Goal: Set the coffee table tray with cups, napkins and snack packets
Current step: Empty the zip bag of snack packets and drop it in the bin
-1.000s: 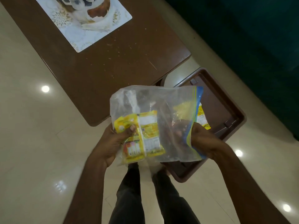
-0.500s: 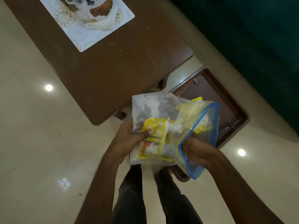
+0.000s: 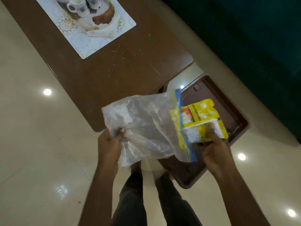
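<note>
I stand over a brown plastic tray point(image 3: 234, 111) lying on the floor. My left hand point(image 3: 112, 144) grips the closed bottom end of a clear zip bag point(image 3: 146, 126) with a blue seal strip. My right hand point(image 3: 213, 149) holds yellow snack packets point(image 3: 202, 118) that stick out of the bag's mouth, above the tray. On the brown coffee table point(image 3: 114, 66) a pale placemat point(image 3: 81, 38) carries white cups point(image 3: 81, 7) and a white napkin point(image 3: 99, 32) at the top of the view.
The glossy cream tiled floor point(image 3: 32, 144) surrounds the table and reflects ceiling lights. A dark teal sofa point(image 3: 244, 38) fills the upper right, close behind the tray. My legs in dark trousers point(image 3: 130, 201) stand between table corner and tray.
The yellow packets have come out through the bag's mouth to the right in my right hand. My left hand has shifted from the packets to the bag's bottom end.
</note>
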